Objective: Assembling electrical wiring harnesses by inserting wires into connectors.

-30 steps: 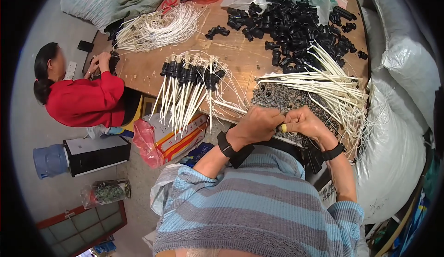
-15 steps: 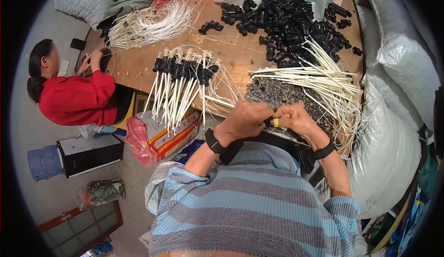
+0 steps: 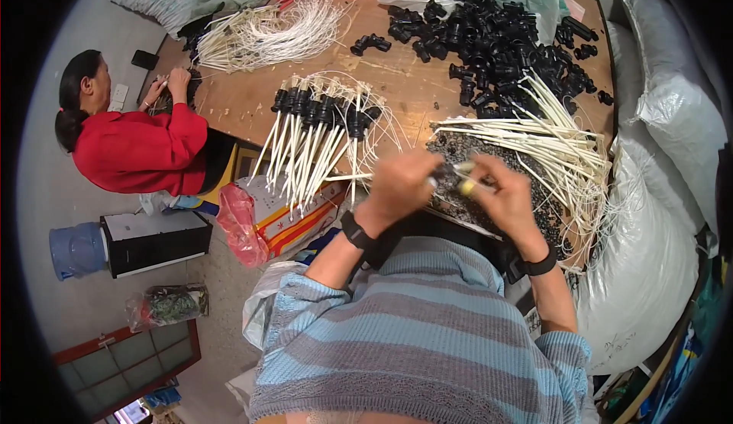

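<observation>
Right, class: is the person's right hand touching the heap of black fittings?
Apart. The head view shows pale rods and small dark bits lying between the right hand and the heap.

The sweater (image 3: pixel 420 325) is striped in blue and grey; the table (image 3: pixel 244 111) is coloured brown, plastic parts (image 3: pixel 496 42) black, wires (image 3: pixel 553 139) cream, the co-worker's shirt (image 3: pixel 145 151) red.

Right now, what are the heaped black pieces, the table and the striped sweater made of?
Black pieces: probably plastic, since smooth curves catch shiny highlights. Table: looks like wood or board, brown and scuffed. Sweater: knitted yarn, matte, with ribbed stitches; fibre unclear.
</observation>
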`<state>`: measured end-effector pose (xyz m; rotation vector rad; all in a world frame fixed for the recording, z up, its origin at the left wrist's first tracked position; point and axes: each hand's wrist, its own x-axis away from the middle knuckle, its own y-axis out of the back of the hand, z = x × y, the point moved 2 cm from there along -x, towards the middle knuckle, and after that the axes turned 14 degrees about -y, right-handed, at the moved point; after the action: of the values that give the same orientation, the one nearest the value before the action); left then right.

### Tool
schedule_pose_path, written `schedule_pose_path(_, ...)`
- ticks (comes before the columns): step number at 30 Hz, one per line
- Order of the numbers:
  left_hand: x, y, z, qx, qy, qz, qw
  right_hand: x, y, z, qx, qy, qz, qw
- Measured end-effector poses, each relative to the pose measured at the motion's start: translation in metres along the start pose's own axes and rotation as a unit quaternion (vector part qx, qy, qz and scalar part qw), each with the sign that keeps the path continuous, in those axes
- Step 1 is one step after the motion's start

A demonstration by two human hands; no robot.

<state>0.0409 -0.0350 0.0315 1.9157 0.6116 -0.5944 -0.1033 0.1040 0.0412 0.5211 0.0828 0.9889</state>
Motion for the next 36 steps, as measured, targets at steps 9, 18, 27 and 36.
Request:
schedule_pose_path(9, 0.018, 0.064, 0.093, -0.405, 0.162, -0.006, 0.900, -0.006, -0.024, 0.020, 0.271, 0.190, -0.108, 0.937)
schedule_pose_path(18, 0.039, 0.084, 0.108, -0.304, 0.196, -0.064, 0.930, -0.056, -0.131, 0.023, 0.062, 0.007, 0.035, 0.997)
schedule_pose_path(27, 0.103, 0.133, 0.171, -0.048, 0.340, 0.037, 0.938, -0.095, -0.209, 0.037, -0.071, -0.118, 0.080, 0.987)
schedule_pose_path(36, 0.111, 0.146, 0.196, -0.050, 0.346, 0.014, 0.937, -0.121, -0.205, 0.051, 0.044, -0.123, 0.088, 0.988)
